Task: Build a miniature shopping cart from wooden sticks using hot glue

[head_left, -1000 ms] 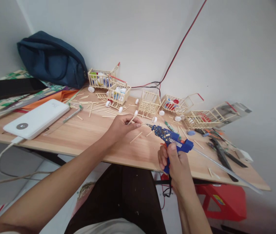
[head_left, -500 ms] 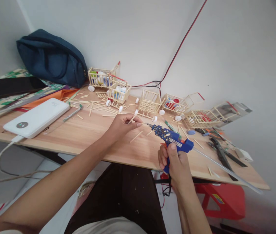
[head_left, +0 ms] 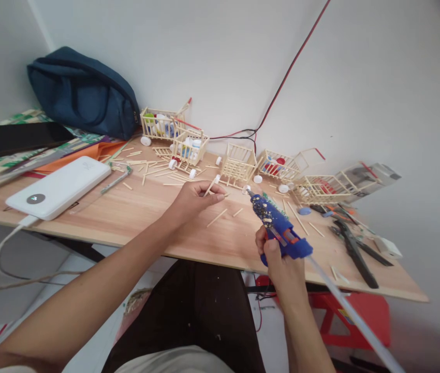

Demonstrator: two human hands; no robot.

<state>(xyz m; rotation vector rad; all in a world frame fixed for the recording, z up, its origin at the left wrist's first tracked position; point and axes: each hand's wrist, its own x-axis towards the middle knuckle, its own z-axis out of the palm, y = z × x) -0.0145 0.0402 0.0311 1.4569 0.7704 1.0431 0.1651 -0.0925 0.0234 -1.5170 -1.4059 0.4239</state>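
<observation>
Thin wooden sticks [head_left: 209, 187] are pinched in the fingers of my left hand [head_left: 194, 202], above the middle of the table. One short end pokes out past the fingertips to the right. My right hand [head_left: 283, 261] is wrapped round the grip of a blue glue gun [head_left: 278, 220], its barrel speckled with residue. The nozzle points up and left, apart from the sticks. A long clear glue stick [head_left: 354, 311] trails out of the gun's back. Just beyond both hands stands a small stick-built cart [head_left: 238, 163] with white wheels.
More little carts, one here [head_left: 189, 147], line the wall. Loose sticks [head_left: 158, 168] are scattered before them. A white power bank [head_left: 59, 186], a dark phone [head_left: 18, 139] and a blue bag [head_left: 84, 93] lie left. Black-handled cutters [head_left: 354, 254] rest right; a red stool [head_left: 354, 321] stands below.
My right hand has drawn the glue gun's nozzle away from the left fingertips, to the right, and tilted the gun more steeply. My left hand stays nearly in place with the sticks.
</observation>
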